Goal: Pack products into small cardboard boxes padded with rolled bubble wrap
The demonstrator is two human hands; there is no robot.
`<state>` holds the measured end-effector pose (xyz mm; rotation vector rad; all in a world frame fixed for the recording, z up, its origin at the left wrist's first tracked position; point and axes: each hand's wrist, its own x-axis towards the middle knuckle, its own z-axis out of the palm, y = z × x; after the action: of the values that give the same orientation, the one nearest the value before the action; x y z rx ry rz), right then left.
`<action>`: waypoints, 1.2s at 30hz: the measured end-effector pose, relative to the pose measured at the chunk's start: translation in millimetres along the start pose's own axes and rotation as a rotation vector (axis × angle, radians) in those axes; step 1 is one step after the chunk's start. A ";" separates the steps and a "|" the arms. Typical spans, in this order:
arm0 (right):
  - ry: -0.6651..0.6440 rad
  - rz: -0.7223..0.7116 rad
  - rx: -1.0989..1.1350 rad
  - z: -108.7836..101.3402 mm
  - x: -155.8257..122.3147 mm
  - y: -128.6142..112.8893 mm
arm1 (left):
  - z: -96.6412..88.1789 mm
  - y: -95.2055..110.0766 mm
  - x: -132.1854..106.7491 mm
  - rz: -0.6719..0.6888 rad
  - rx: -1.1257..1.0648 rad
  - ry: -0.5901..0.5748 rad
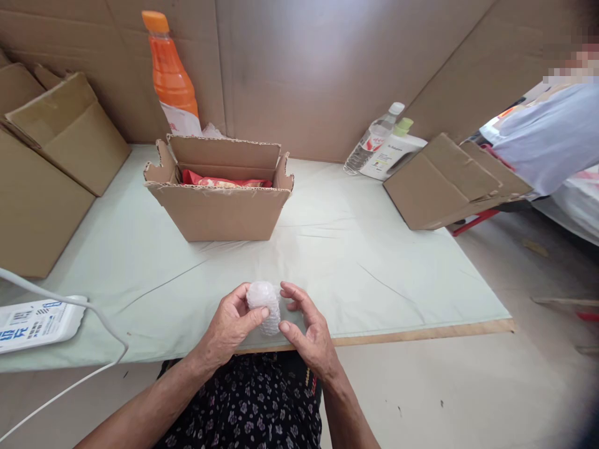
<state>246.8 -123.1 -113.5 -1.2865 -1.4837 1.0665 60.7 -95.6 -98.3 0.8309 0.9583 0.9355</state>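
A small roll of bubble wrap [270, 321] is gripped in my left hand [234, 321], thumb across its front. It is held near the table's front edge, and whether anything lies inside the roll cannot be seen. My right hand [309, 330] is just to the right of the roll, fingers curved and apart from the thumb, with nothing between them. Beyond my hands stands an open cardboard box [229, 215] with its flaps up, holding a red package [224, 181].
Larger cardboard boxes [42, 199] stand at the left. A white packet [37, 324] and a white cable [105, 318] lie front left. Behind are an orange drink bottle [174, 78], a clear bottle [372, 142] and a white jug [390, 154]. A box [444, 184] and another person's sleeve [552, 134] are right.
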 end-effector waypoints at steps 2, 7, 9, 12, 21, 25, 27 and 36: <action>-0.050 0.026 0.067 4.7 1.0 1.7 | 1.5 -0.3 0.2 0.010 -0.055 0.005; 0.016 0.138 0.096 15.8 1.6 9.5 | 0.3 2.1 5.1 0.029 -0.062 0.065; 0.059 0.173 0.115 14.4 2.3 11.2 | -2.2 5.9 7.1 0.034 -0.005 0.067; 0.094 0.166 0.131 8.4 5.2 9.5 | -4.9 12.9 10.1 0.047 0.057 0.062; 0.042 0.092 0.106 9.0 30.2 -18.7 | -12.7 27.2 18.5 0.151 0.134 0.019; 0.161 0.015 0.091 -8.2 53.2 -39.5 | -24.5 53.2 24.4 0.649 0.563 0.260; 0.257 -0.048 0.091 -22.3 67.7 -50.6 | -31.2 74.9 33.9 0.953 0.834 0.423; 0.465 -0.322 -0.039 -58.4 129.4 -98.9 | -55.5 127.9 69.7 1.117 1.341 0.707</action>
<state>268.9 -0.6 6.7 -1.1719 -1.2965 0.4886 -6.2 24.2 -24.2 2.4243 1.8250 1.5519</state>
